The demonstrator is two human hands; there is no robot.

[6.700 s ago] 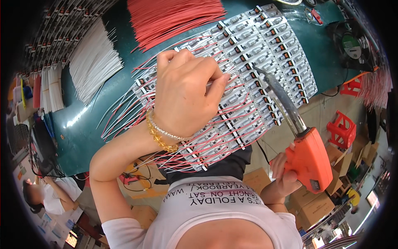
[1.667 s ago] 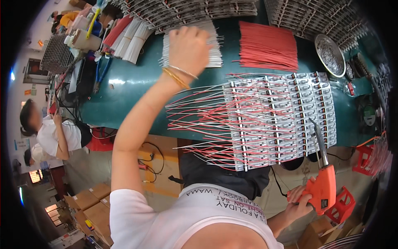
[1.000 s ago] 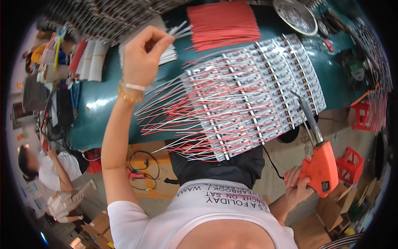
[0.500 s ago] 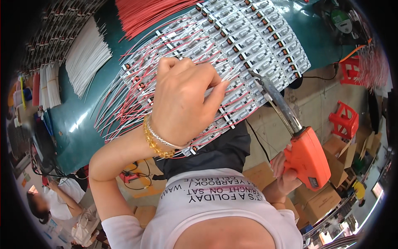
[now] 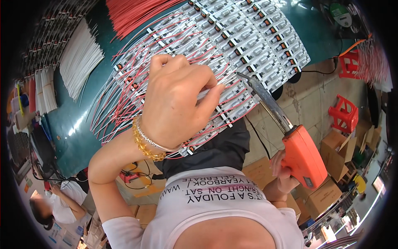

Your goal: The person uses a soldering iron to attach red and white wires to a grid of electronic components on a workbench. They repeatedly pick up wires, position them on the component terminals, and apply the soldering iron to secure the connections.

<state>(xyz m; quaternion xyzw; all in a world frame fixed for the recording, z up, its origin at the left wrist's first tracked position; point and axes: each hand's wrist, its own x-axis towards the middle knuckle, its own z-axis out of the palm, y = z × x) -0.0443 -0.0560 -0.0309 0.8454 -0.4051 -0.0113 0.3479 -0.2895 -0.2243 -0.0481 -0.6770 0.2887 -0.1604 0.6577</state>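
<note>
bright, even light | sharp centre | fisheye bending, dark vignette at rim

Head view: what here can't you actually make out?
- Whatever the left hand pinches: its own fingers cover it.
- Boards under that hand: hidden by the hand.
- Where the iron tip meets the boards: too small to tell if it touches.
- Right hand: mostly behind the iron's orange handle.
- Red wires: cut off by the top edge.

Brown cardboard boxes (image 5: 331,195) stacked on the floor at lower right, more flat brown cartons (image 5: 143,211) at lower left beneath the table edge
</note>
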